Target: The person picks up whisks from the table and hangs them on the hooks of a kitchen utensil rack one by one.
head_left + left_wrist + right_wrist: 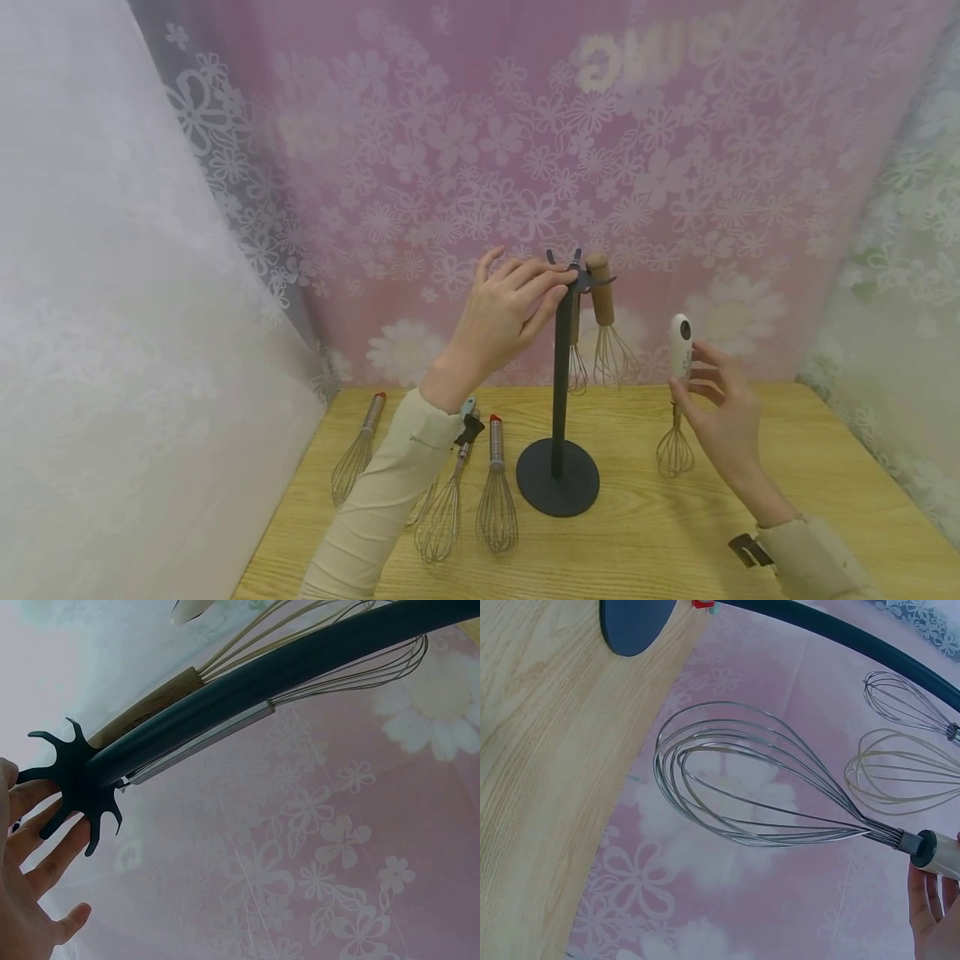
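Note:
My right hand (pixel 723 408) holds a whisk (pixel 681 358) by its white handle, fingers and thumb on either side. The whisk is upright to the right of the stand, wire loops downward; in the right wrist view its wires (pixel 757 780) show large. My left hand (pixel 502 312) lies over the top of a black stand (pixel 560 375), with fairly straight fingers (pixel 56 862) against the back of its hook crown (pixel 71 780). A wooden-handled whisk (pixel 602 300) hangs from the crown. Beside it, partly behind the pole, hangs a whisk with a slim metal handle (pixel 202 746).
Left of the stand's round base (pixel 558 500), several whisks lie on the wooden table (pixel 637 542). Two, the left whisk (pixel 367 425) and the near whisk (pixel 497 492), have red handle ends; others lie partly under the left sleeve (pixel 375 500). A flowered curtain (pixel 480 183) hangs behind.

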The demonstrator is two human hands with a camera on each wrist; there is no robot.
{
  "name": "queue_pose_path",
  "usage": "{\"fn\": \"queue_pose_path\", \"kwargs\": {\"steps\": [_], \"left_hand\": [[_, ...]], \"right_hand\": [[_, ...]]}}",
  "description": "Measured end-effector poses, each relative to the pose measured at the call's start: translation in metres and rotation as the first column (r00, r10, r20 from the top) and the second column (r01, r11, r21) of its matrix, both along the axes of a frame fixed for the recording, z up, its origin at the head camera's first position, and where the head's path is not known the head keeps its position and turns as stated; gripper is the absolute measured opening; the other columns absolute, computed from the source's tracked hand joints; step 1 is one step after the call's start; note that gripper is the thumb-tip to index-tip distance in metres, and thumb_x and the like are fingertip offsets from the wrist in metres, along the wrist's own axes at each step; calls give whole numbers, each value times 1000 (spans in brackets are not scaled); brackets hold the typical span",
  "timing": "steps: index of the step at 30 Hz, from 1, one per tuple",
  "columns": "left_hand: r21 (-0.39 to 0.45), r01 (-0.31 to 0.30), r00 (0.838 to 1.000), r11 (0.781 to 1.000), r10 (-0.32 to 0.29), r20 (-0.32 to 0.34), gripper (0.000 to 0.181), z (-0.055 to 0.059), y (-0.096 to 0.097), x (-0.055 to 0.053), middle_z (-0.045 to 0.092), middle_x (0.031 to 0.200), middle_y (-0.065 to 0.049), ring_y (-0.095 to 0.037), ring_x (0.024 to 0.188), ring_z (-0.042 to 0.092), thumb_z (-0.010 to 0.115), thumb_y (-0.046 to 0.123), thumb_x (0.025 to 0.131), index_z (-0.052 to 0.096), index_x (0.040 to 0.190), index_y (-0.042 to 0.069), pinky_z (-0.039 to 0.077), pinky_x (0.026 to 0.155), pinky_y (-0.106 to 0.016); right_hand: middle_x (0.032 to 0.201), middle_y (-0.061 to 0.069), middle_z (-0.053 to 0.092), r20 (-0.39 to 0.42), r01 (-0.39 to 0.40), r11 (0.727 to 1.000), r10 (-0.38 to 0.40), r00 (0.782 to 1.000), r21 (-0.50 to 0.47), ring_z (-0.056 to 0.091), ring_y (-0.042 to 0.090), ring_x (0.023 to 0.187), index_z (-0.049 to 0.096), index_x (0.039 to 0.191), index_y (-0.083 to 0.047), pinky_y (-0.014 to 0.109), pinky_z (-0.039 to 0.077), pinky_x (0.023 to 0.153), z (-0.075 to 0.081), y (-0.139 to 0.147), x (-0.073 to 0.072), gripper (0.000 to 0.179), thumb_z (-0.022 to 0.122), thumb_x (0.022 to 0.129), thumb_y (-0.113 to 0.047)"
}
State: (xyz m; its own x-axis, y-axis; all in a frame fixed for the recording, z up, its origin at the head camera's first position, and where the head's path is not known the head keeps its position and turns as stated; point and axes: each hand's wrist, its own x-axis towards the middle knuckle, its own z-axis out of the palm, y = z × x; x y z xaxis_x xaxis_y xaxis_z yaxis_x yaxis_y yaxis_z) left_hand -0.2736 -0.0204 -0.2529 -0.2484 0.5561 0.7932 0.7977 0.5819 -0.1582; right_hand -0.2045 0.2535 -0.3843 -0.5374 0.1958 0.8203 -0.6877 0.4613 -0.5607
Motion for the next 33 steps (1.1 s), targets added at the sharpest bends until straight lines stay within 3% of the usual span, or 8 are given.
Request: {"fn": "queue_pose_path", "kwargs": {"steps": [6, 12, 23, 33], "left_hand": [[-2, -5, 1000, 1000, 5, 0, 28, 0, 0, 0, 72, 119, 2, -20, 114, 64, 56, 27, 105, 73, 126, 19, 25, 121, -51], [-1, -4, 1000, 1000, 4, 3, 28, 0, 1, 1, 72, 119, 2, -19, 113, 64, 56, 27, 105, 73, 126, 19, 24, 121, -51], [9, 6, 1000, 1000, -6, 5, 28, 0, 1, 1, 71, 119, 2, -19, 113, 63, 56, 27, 105, 73, 126, 19, 24, 122, -51], [12, 3, 1000, 1000, -3, 9, 28, -1, 1, 1, 71, 119, 2, -19, 112, 63, 56, 27, 105, 73, 126, 20, 24, 121, -52]], "right_hand": [[120, -12, 59, -14, -12, 1000, 12, 1000, -14, 61, -4, 95, 56, 132, 16, 7, 51, 79, 0, -3, -3, 60, 68, 75, 29], [120, -13, 59, 2, -27, 999, 27, 1000, -28, 62, -2, 95, 56, 134, 14, 7, 51, 79, -10, 0, -11, 62, 68, 75, 29], [119, -12, 60, -24, -66, 997, 65, 998, -30, 62, -3, 95, 55, 133, 16, 7, 51, 79, 10, -14, 2, 59, 66, 76, 29], [122, -13, 60, -26, -64, 998, 64, 998, -4, 62, -3, 96, 55, 134, 14, 7, 51, 80, -6, -3, -14, 64, 68, 73, 30]]}}
